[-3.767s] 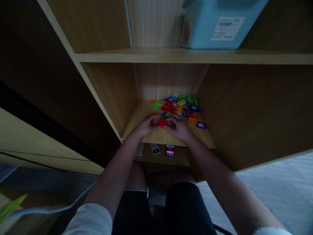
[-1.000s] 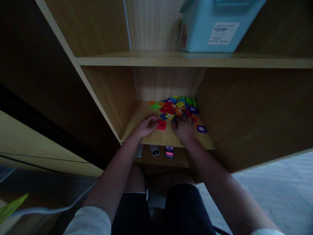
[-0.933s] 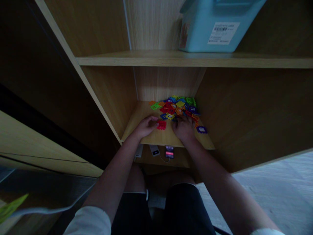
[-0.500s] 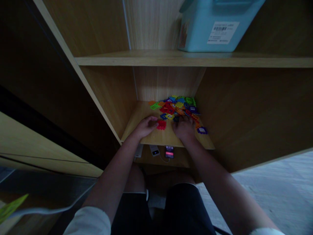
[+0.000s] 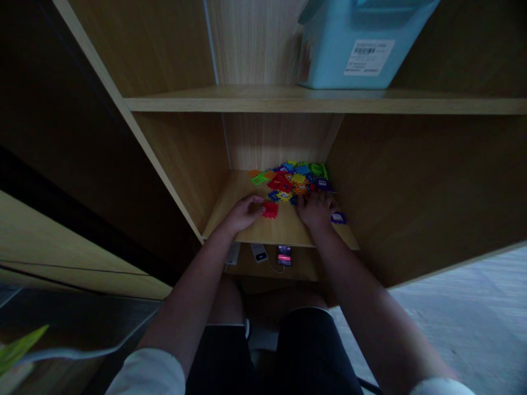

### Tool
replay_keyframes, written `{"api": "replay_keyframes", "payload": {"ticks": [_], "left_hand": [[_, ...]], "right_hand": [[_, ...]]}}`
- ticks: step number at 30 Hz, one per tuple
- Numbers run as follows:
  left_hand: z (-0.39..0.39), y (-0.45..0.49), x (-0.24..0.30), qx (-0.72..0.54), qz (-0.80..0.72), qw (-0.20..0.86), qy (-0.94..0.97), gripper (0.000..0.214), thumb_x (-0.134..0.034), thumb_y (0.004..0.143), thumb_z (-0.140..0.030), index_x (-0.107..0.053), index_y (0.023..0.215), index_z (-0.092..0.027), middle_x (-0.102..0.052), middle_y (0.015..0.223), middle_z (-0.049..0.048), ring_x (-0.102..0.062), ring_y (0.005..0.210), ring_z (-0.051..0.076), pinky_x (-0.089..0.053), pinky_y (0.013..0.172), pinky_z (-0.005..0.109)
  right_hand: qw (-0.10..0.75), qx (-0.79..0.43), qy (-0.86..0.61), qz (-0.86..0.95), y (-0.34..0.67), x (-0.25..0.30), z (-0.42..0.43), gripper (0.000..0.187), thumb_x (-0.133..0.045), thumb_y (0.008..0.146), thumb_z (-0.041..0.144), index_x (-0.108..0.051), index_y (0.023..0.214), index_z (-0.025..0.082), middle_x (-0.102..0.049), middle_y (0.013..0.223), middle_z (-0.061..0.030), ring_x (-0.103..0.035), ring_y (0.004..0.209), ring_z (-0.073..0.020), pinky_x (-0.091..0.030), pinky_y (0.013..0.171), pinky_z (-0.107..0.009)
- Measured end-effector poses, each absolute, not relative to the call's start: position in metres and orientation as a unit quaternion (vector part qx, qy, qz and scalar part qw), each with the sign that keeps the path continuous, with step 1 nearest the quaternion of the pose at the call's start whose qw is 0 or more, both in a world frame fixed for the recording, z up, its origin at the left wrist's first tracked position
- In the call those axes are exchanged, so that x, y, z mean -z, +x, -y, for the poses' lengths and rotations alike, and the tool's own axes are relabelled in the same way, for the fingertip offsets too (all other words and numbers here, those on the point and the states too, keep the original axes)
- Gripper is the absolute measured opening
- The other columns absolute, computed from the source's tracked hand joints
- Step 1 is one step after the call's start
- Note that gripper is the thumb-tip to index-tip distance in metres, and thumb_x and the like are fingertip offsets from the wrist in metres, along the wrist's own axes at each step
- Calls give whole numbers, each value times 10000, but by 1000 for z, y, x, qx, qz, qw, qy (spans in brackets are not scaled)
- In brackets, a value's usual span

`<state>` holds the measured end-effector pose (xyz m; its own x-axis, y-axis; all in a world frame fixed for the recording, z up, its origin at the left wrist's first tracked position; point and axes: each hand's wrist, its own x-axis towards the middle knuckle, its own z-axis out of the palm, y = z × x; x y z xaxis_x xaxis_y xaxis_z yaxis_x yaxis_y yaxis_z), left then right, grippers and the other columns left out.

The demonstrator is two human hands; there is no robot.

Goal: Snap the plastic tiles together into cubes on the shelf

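My left hand [image 5: 244, 213] is closed, with thumb and fingers pinching the left edge of a red toothed plastic piece [image 5: 270, 209] just above the shelf board. My right hand [image 5: 317, 208] lies over the right front of a pile of colourful interlocking plastic pieces [image 5: 299, 178]. Its fingers are apart, reaching among the pieces, and the fingertips are partly hidden. A purple piece [image 5: 338, 218] with a pale patch sits just right of that hand. Green [image 5: 259, 179] and orange pieces lie at the pile's left end.
A light-blue plastic bin [image 5: 349, 49] with a white label stands on the upper shelf [image 5: 230, 104]. Below the pieces, a lower board carries a lit phone [image 5: 284, 255] and a white power bank [image 5: 259, 253] with a cable. Wooden side panels [image 5: 411, 181] flank the compartment.
My right hand has moved slightly right over the pile, covering orange pieces there and uncovering some near its left. The left hand stays with the red piece.
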<state>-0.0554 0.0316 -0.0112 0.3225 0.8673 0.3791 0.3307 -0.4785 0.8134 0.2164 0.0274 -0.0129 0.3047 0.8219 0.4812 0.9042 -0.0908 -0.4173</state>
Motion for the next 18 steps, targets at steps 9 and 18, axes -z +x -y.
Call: {"api": "replay_keyframes", "payload": {"ticks": [9, 18], "left_hand": [[-30, -56, 9, -424, -404, 320, 745, 397, -767, 905, -516, -723, 1167, -222, -766, 1232, 101, -708, 1177, 279, -528, 1112, 497], [-32, -55, 12, -428, -399, 320, 745, 367, -766, 907, -490, -725, 1160, -228, -773, 1210, 97, -709, 1179, 270, -520, 1127, 507]], "right_hand": [[369, 83, -705, 600, 216, 5, -22, 434, -500, 948, 328, -691, 1286, 133, -627, 1418, -241, -514, 1320, -427, -285, 1163, -733], [518, -12, -583, 627, 224, -6, -11, 311, -480, 1022, 351, -633, 1224, 171, -718, 1174, -161, -701, 1019, -268, -568, 932, -406]]}}
